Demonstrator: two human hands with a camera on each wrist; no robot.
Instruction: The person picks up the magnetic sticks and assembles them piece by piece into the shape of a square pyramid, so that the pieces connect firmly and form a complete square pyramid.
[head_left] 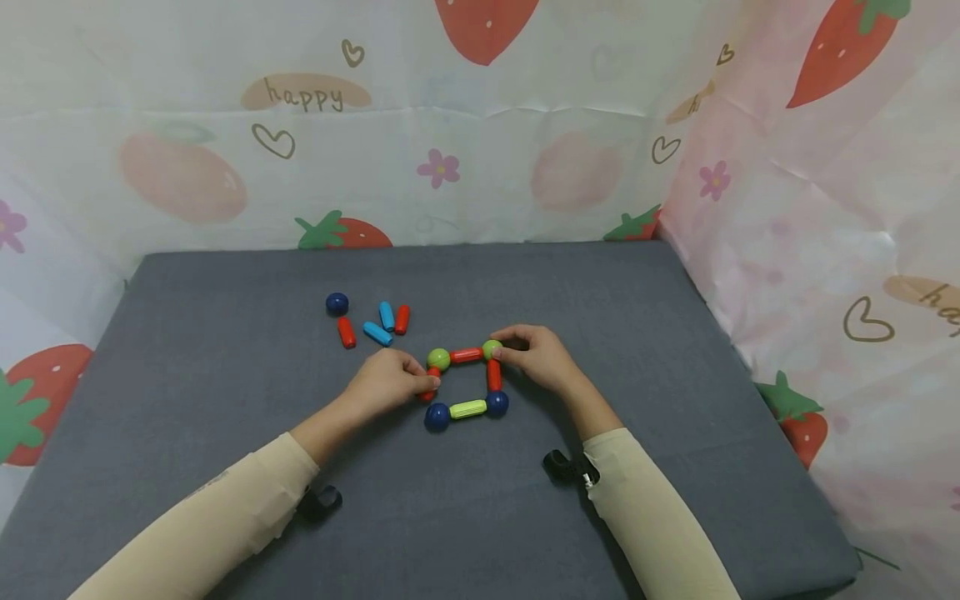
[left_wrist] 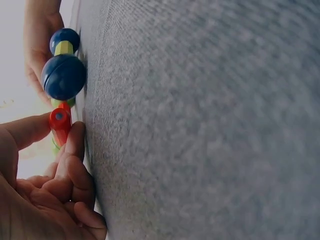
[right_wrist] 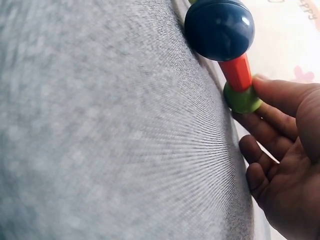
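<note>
A near-square frame of magnetic rods and balls lies in the middle of the table in the head view. My left hand (head_left: 386, 379) pinches its left red rod (left_wrist: 61, 122) between thumb and fingers. That rod's far end meets a green ball (head_left: 438, 359); its near end, with a small metallic dot, stands just off the near-left blue ball (head_left: 437, 417). My right hand (head_left: 543, 360) holds the far-right green ball (right_wrist: 242, 101) between thumb and fingers. Red rods (head_left: 467, 355) form the far and right sides. A yellow-green rod (head_left: 468, 409) links the near-left ball with another blue ball (head_left: 497, 404).
Beyond my left hand lie a loose blue ball (head_left: 337, 304), a red rod (head_left: 347, 332), another red rod (head_left: 402, 320) and two light-blue rods (head_left: 377, 334). The grey cloth-covered table (head_left: 225, 350) ends at a printed curtain (head_left: 480, 125) behind and on the right.
</note>
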